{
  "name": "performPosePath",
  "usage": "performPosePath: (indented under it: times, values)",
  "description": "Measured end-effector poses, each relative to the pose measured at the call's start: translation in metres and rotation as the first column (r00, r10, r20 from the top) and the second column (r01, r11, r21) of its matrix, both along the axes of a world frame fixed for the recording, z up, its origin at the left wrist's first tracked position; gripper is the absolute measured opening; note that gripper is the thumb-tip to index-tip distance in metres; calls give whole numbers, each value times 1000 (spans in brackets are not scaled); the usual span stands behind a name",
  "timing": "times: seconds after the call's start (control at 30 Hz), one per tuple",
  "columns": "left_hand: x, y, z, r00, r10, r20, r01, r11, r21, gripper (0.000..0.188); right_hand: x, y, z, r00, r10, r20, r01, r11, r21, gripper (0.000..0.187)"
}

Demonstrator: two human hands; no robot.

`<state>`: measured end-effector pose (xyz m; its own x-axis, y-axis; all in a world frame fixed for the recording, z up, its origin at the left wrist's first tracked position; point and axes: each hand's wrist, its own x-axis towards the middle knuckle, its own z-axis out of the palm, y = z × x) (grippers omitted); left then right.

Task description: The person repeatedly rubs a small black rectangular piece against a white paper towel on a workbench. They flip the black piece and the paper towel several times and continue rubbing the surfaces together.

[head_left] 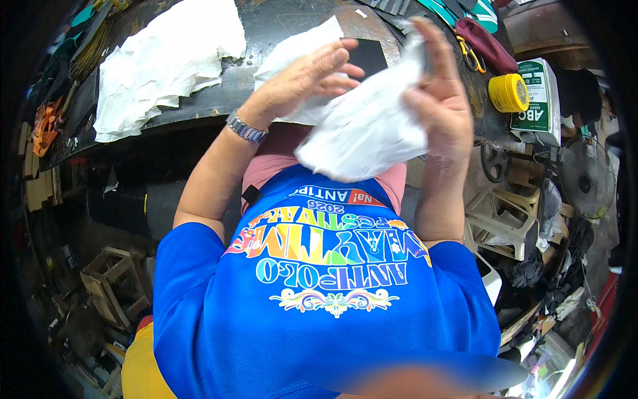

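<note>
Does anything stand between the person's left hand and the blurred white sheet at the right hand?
Nothing visible does. The left hand is close to the white sheet, though blur hides whether they touch. A black piece and another white piece lie on the table beyond, not visibly in the way.

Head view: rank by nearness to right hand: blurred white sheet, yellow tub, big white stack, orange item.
From the right hand:
1. White sheet: immediately at its left.
2. Yellow tub: to its right.
3. White stack: table's left side.
4. Orange item: far left edge.
</note>
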<state>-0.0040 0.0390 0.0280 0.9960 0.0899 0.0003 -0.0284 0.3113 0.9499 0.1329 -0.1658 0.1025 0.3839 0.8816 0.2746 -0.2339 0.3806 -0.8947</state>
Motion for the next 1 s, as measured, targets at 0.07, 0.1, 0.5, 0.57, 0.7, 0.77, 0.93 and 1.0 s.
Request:
performPosePath:
  times: [0.07, 0.1, 0.5, 0.57, 0.7, 0.77, 0.93, 1.0]
  values:
    - [-5, -16, -4, 996, 41, 75, -23, 975, -220, 84, -15, 11, -9, 985, 155, -73, -164, 979, -121, 82]
    - [-6, -11, -5, 998, 55, 27, -47, 972, -229, 76, -19, 18, -17, 986, 125, -112, -141, 978, -151, 82]
    - [2, 61, -15, 874, 483, 56, -471, 811, 347, 28, -43, 3, -64, 998, -48, 42, 60, 923, -379, 81]
    - [8, 63, -16, 862, 503, 62, -488, 792, 367, 28, -48, 2, -65, 987, -67, 144, 119, 911, -395, 82]
    - [12, 70, -12, 827, 537, 164, -554, 731, 399, 27, -54, 3, -61, 972, -200, 126, 228, 935, -272, 82]
    - [10, 72, -8, 807, 551, 213, -583, 683, 440, 26, -54, 2, -59, 963, -261, 71, 271, 932, -241, 82]
    - [21, 70, -7, 799, 481, 360, -598, 579, 554, 27, -54, -3, -60, 962, -273, -9, 260, 925, -276, 68]
    - [32, 69, -12, 809, 550, 208, -529, 524, 668, 30, -54, -1, -64, 960, -269, -81, 235, 925, -299, 64]
